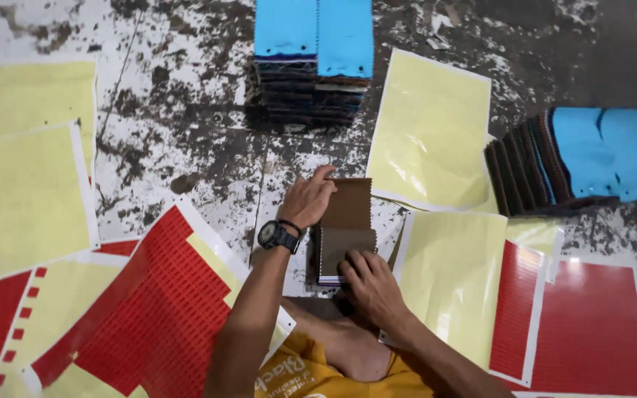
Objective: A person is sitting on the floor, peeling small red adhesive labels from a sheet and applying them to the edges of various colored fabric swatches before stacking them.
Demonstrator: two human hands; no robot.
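A small stack of brown fabric swatches (pixel 346 228) lies on the stained floor (pixel 178 133). The left hand (pixel 306 200) grips its top swatch; the right hand (pixel 371 286) presses fingers on the stack's near end. Yellow sheets (pixel 429 133) and red sticker sheets (pixel 591 324) surround.

A single head-worn camera looks almost straight down from above the person's own arms, close enough that the left hand (pixel 305 199) and right hand (pixel 369 284) sit near the middle of the frame with both forearms running out at the bottom edge. The view faces a stained floor (pixel 186 133); ahead of the fingertips it reaches a blue-topped stack of swatches (pixel 312 51) at the top edge, and out to the right of the fingers a fanned stack (pixel 576 158). With only this one view, nothing is shared with another camera.
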